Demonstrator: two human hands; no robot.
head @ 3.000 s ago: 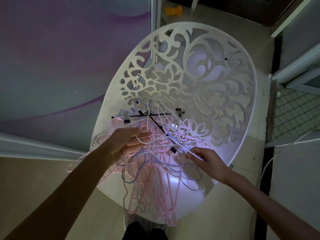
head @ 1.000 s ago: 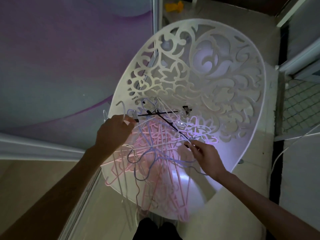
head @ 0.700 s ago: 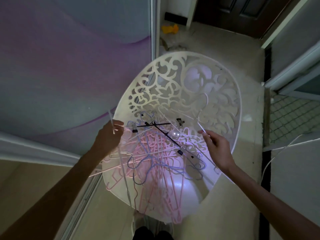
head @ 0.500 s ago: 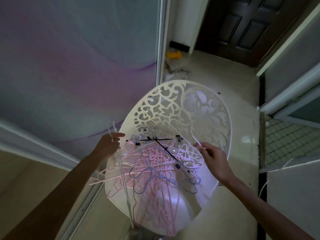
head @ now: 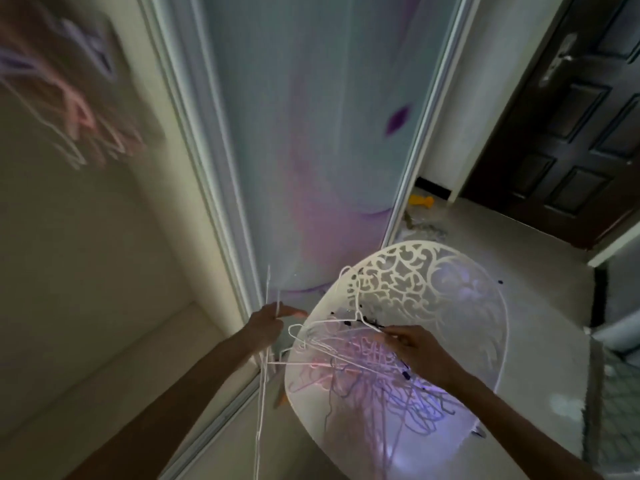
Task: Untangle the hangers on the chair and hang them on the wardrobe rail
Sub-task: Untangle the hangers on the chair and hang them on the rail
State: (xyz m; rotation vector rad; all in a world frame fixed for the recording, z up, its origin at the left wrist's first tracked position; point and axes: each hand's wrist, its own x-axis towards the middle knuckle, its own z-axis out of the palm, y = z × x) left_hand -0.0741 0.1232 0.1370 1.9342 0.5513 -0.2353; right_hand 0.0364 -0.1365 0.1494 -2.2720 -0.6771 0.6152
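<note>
At the left edge of the white chair (head: pixel 498 327), the left hand (head: pixel 266 323) has come off the heap and now holds thin white hangers (head: pixel 262 393) clear of the seat, its fingers closed around their upper ends while the wires dangle down past the chair's edge toward the floor. The right hand (head: pixel 412 348) has lifted a white hanger (head: pixel 349 323) partly out of the tangle (head: pixel 374 382), fingers pinched on its shoulder wire near the hook, whereas a second ago both hands were down in the pile. The view has also swung up toward the sliding wardrobe door (head: pixel 311 133) and the open compartment to its left, where blurred hangers (head: pixel 79 109) seem already hung. That suggests the first few are freed and ready to carry over, though most of the pink and lilac ones are left knotted on the seat. No brand, label or writing is legible anywhere.
</note>
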